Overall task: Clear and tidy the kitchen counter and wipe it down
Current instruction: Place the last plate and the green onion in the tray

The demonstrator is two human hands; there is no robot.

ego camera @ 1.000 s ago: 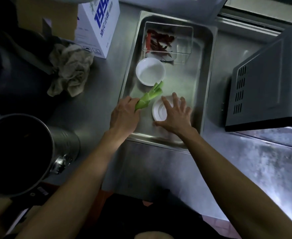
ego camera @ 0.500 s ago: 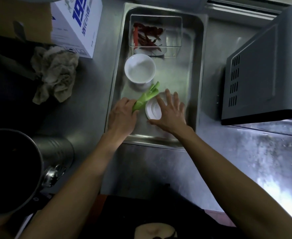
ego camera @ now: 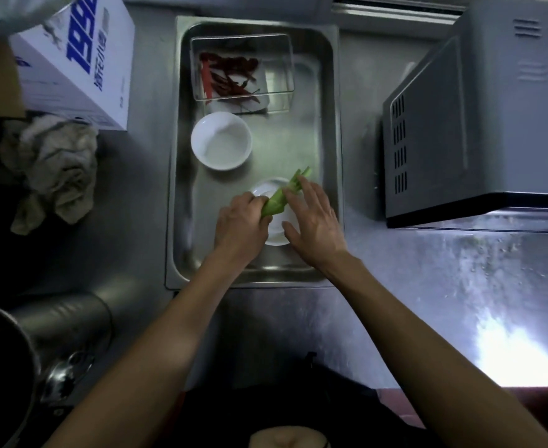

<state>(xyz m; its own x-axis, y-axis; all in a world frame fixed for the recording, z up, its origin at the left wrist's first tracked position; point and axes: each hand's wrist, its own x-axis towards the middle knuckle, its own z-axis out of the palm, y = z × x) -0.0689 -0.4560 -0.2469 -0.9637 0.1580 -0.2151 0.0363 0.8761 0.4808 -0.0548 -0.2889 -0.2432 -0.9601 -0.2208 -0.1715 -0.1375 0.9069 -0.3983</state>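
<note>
Left hand (ego camera: 240, 223) is wrapped around the lower end of a green vegetable stalk (ego camera: 282, 197), fingers curled tight on it, and the leafy tip angles up and away to the right. Right hand (ego camera: 311, 221) comes in from the other side, fingers straight and spread, laid along the upper part of the stalk and over a small white dish (ego camera: 274, 218); the thumb sits at the dish's near edge. Whether those fingers actually press the dish or only the stalk, I can't tell from here.

Both hands work inside a metal tray (ego camera: 329, 150) set on the steel counter (ego camera: 428, 286). The stalk lies across the dish, in the near half of the tray. Just beyond sits a white bowl (ego camera: 221, 140), apart from the dish. At the far end of the tray, a clear box (ego camera: 279, 63) holds dried red chillies (ego camera: 230, 74).

Left of the tray, a crumpled grey cloth (ego camera: 52, 166) lies on the counter, with a white carton (ego camera: 78, 69) printed in blue behind it. A big steel pot (ego camera: 69, 321) fills the near left corner. To the right of the tray stands a grey microwave (ego camera: 479, 124), well apart from the hands.
</note>
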